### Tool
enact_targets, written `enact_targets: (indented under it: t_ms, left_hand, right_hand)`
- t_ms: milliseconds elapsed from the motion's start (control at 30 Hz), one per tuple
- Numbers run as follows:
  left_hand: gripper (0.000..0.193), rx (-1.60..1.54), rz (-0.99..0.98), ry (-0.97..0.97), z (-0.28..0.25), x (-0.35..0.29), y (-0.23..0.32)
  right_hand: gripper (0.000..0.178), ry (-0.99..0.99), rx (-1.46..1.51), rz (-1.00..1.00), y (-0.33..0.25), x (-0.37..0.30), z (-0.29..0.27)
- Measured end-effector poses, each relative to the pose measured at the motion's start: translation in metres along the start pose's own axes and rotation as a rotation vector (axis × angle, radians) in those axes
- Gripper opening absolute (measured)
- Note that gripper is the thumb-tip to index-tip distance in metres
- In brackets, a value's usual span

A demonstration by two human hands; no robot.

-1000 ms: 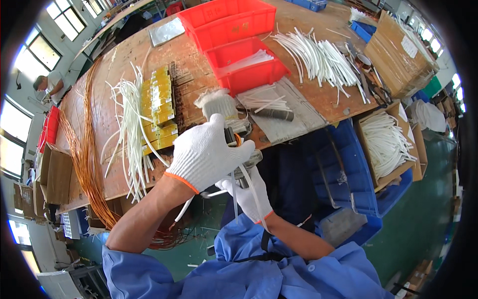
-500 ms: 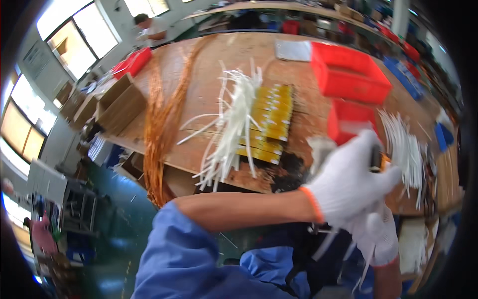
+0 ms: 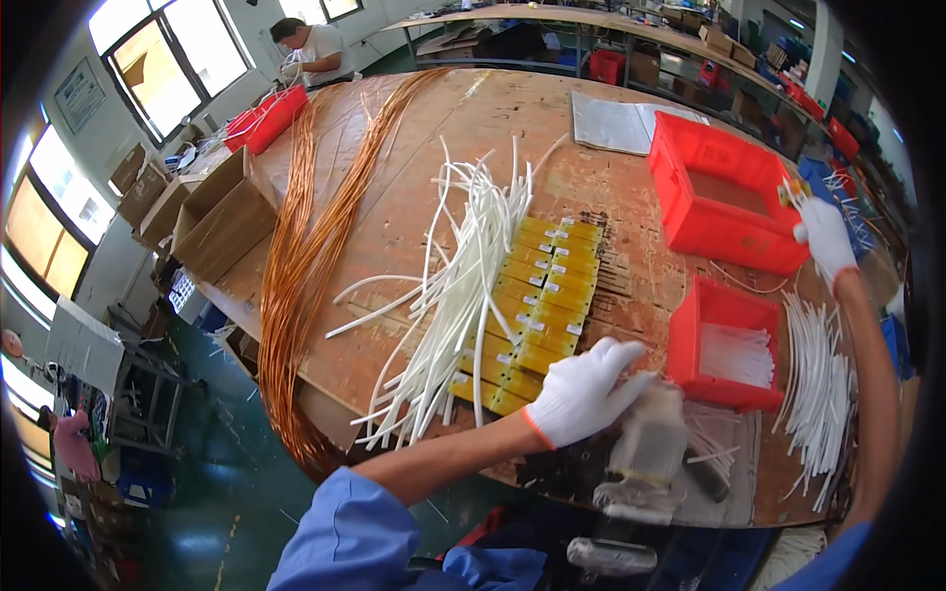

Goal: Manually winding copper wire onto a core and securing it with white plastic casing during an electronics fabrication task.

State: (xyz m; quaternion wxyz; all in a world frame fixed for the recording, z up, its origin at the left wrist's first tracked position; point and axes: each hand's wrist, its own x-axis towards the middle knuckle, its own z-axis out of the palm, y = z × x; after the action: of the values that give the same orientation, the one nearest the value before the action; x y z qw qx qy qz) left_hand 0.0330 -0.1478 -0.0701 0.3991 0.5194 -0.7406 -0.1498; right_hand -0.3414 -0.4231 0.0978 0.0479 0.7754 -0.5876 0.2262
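Observation:
My left hand point(image 3: 583, 391), in a white knit glove, hovers by the near end of rows of flat amber-yellow strips point(image 3: 552, 295) with small white labels. Its fingers are stretched apart and hold nothing. A loose bundle of white sleeving tubes point(image 3: 473, 231) lies partly over the strips. At the far right, my gloved right hand point(image 3: 826, 234) is beside the right end of a large red bin point(image 3: 724, 231). Its closed fingers grip a small yellow-and-white piece point(image 3: 788, 192), too small to make out fully.
Long copper-coloured wires point(image 3: 305, 256) run down the table's left side, near an open cardboard box point(image 3: 227, 217). A smaller red bin point(image 3: 724, 384) contains short white pieces; white tubes point(image 3: 818, 394) lie right of it. A person point(image 3: 320, 54) works at the far left.
My hands were together at the lower right and have separated. The right hand has gone forward to the large bin's right end; the left has moved left toward the yellow strips. The view has shifted.

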Motion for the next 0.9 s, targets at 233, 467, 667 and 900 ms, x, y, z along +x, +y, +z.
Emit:
enact_targets:
  t_ms: [233,467,667,900]
  left_hand:
    - [0.046,0.286,0.507,0.07,0.007,0.002,-0.016]
    - [0.045,0.247,0.479,-0.013,0.009,0.006,-0.016]
    - [0.04,0.198,0.442,-0.002,0.005,0.004,-0.016]
    - [0.061,0.192,0.383,0.191,-0.019,-0.016,-0.013]
  right_hand:
    - [0.052,-0.227,-0.152,-0.207,0.014,0.105,0.122]
    - [0.034,-0.74,-0.013,-0.154,-0.047,0.082,0.095]
    - [0.04,-0.063,-0.024,-0.271,-0.06,0.023,0.062]
    - [0.025,0.072,0.273,-0.341,-0.16,-0.169,-0.016]
